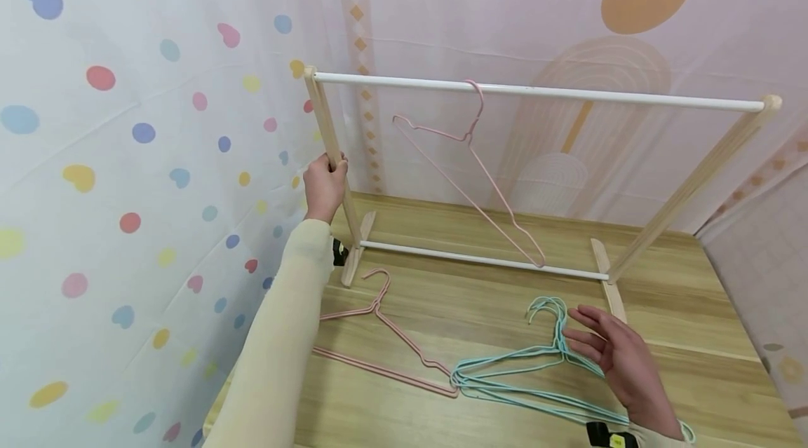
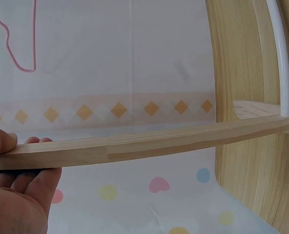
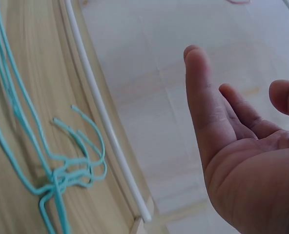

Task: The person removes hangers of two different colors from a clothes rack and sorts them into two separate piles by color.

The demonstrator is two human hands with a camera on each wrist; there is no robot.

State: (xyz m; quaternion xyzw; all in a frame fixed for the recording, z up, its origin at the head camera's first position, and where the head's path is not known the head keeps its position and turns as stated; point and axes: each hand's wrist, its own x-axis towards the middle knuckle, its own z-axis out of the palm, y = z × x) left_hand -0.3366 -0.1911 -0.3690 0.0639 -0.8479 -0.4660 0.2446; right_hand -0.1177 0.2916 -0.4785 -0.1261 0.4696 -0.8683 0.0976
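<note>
We took the wooden rack (image 1: 688, 185) on the desk (image 1: 442, 413) as our landmark; at its left upright (image 1: 330, 146) our left hand (image 1: 325, 186) had its grip closed round the post, fingers curled about the wood, steadying the frame; from the top rail (image 1: 543, 91) one pink hanger (image 1: 470, 174) hung, its lower corner near the bottom rail (image 1: 480, 260); in front of the rack's left foot another pink hanger (image 1: 385, 343) lay flat on the desk; to the right of it, in front of the rack's right foot, lay a bunch of teal hangers (image 1: 524, 371), hooks together; our right hand (image 1: 621, 357) hovered just over that bunch with its grip spread, fingers straight, holding nothing. We judged the hanging step to be in hand; the next move called for pinching a single teal hanger free of the bunch near its hook.
</note>
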